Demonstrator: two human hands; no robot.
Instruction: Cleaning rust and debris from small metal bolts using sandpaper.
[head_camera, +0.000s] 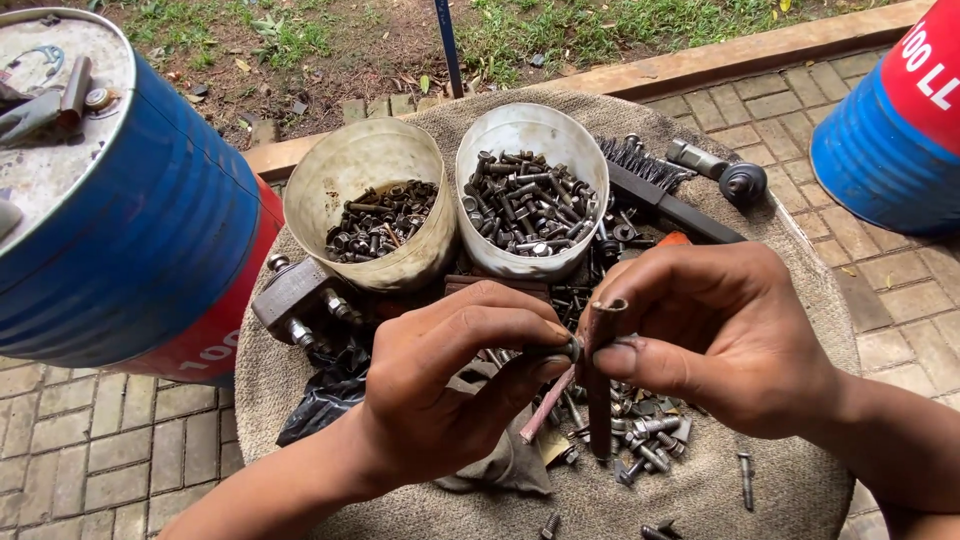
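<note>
Head view: right hand pinches a rusty bar upright, steadying it, while left hand presses a small bolt sideways against it. Beyond both hands, two white tubs keep fasteners sorted on the surface.

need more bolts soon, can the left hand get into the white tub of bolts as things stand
Probably not right away: the white tub is open-topped with nothing over it, but the left hand is pinching a bolt against the rusty tube.
</note>
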